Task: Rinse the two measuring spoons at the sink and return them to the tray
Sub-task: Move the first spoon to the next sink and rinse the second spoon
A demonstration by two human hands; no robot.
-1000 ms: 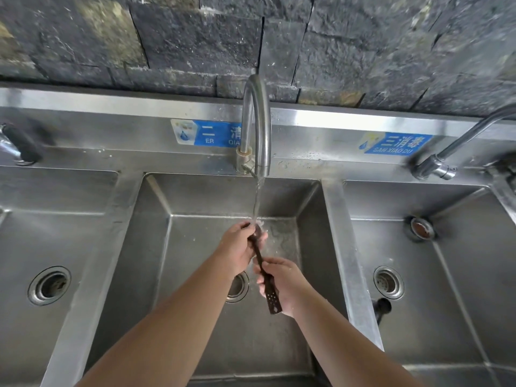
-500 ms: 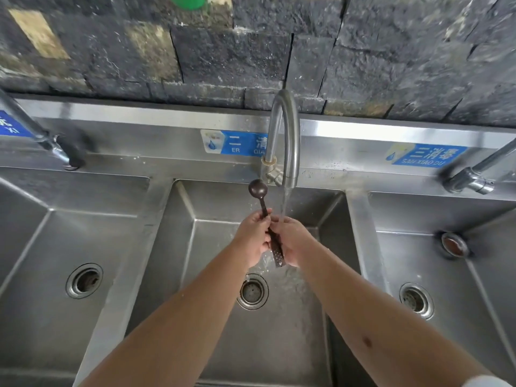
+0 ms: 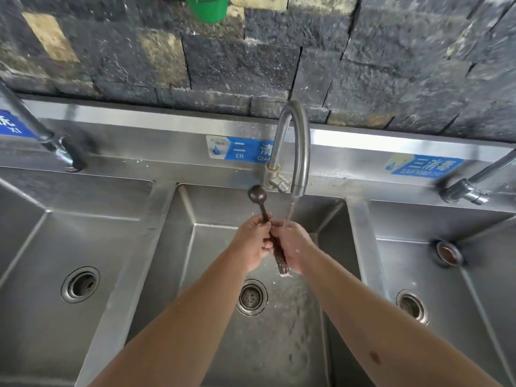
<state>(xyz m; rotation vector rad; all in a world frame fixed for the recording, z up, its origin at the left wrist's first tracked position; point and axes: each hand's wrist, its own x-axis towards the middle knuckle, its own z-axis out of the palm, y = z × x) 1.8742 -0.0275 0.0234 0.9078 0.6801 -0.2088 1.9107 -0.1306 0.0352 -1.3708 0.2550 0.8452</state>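
Dark stone block wall behind. Green bucket hangs at top edge. Blue labels: "ER" sign centre, another right, a third cut off left. Side taps left and right.

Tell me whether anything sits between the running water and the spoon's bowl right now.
Nothing blocks it, but the bowl is off to the side. The stream from the faucet lands on the right hand, while the measuring spoon, gripped by the left hand, sticks up left of the water.
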